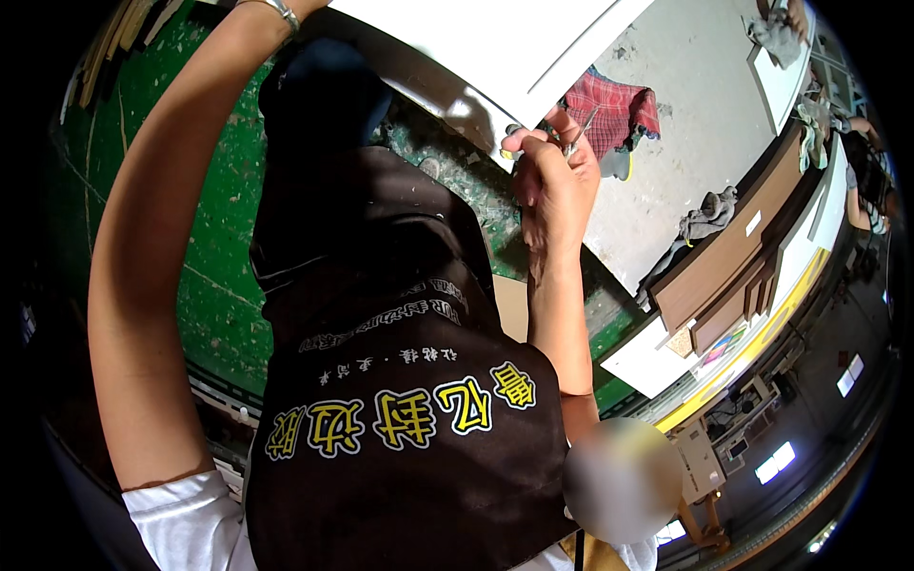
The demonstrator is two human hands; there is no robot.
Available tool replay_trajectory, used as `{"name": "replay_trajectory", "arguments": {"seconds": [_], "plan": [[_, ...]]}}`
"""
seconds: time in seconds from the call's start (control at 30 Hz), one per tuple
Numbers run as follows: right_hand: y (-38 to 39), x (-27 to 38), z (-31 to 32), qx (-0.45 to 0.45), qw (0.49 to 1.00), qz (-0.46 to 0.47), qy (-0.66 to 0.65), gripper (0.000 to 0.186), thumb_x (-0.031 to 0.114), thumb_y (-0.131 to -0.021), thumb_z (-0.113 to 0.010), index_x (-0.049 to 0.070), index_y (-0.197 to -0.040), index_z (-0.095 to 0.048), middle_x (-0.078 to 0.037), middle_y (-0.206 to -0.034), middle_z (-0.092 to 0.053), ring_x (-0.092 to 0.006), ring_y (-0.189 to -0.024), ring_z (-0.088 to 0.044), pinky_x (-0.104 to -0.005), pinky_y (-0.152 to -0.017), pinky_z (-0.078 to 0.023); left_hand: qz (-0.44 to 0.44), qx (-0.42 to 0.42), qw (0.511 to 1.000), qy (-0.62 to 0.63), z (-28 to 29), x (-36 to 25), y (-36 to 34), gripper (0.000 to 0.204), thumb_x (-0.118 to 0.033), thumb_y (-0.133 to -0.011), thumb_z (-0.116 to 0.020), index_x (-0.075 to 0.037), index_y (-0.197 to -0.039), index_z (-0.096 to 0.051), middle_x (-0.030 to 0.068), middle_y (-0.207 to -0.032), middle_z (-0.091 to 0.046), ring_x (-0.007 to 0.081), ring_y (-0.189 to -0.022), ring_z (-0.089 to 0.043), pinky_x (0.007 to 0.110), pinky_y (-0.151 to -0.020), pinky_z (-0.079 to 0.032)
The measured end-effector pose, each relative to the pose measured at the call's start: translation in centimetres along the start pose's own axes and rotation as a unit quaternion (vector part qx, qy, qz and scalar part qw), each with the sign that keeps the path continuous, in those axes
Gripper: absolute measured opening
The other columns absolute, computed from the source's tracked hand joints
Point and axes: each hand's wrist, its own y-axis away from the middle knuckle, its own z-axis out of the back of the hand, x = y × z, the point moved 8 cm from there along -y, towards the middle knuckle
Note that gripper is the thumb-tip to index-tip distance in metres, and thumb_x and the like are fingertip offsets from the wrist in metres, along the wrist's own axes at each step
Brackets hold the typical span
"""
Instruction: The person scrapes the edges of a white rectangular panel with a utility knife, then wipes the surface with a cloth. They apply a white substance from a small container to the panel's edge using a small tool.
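Looking down past a dark apron (409, 228) with yellow lettering, toward a big white panel (505, 38) across the far middle of the scene. Got the right hand (557, 171) right at the panel's near corner, with fingers bent and pinching a slim metal tool (580, 136) angled off to the far right. Can't make out exactly what kind, way too small for that. Also spotted a little dark and yellow bit (508, 149) by the fingertips, too tiny to name. As for the left hand (309, 4), only get a sliver at the far edge of the view, next to the panel's left end, with a silver band (279, 10) round the wrist. Can't tell whether spread or gripping. Just right of the panel, can see a red plaid cloth (614, 109) on a grey surface (685, 124). Further right, got a crumpled grey rag (709, 215) beside some brown boards (719, 252). Way off far right, can spot a co-worker's hand (798, 14) at a grey cloth (776, 40). Over on the left, see speckled green floor (224, 238) and wood strips (124, 27) at the far end.
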Motion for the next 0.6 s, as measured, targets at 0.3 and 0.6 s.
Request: {"name": "replay_trajectory", "arguments": {"seconds": [0.3,0.6], "plan": [[0.1,0.7,1.0,-0.020,0.996,0.076,0.043,0.045,0.015,-0.089,-0.077,-0.004,-0.125,-0.059,-0.001,-0.085,-0.061,-0.0048,-0.072,-0.055,-0.0175,-0.058,-0.041,-0.005,-0.004,1.000,0.025,-0.2,0.0,0.0,0.021,-0.020,-0.094,-0.061,0.000,-0.087,-0.065,0.0203,-0.083,-0.064,0.0401,-0.081,-0.062,0.045,-0.073,-0.049],[-1.5,0.2,0.8,-0.042,0.982,0.128,0.130,0.058,0.026,-0.084,-0.081,-0.008,-0.125,-0.057,-0.002,-0.086,-0.057,-0.0081,-0.080,-0.053,-0.0224,-0.074,-0.045,0.013,0.003,1.000,0.018,-0.4,0.1,0.1,0.021,-0.020,-0.094,-0.062,-0.001,-0.087,-0.065,0.0201,-0.084,-0.064,0.0401,-0.081,-0.063,0.045,-0.073,-0.050]]}}
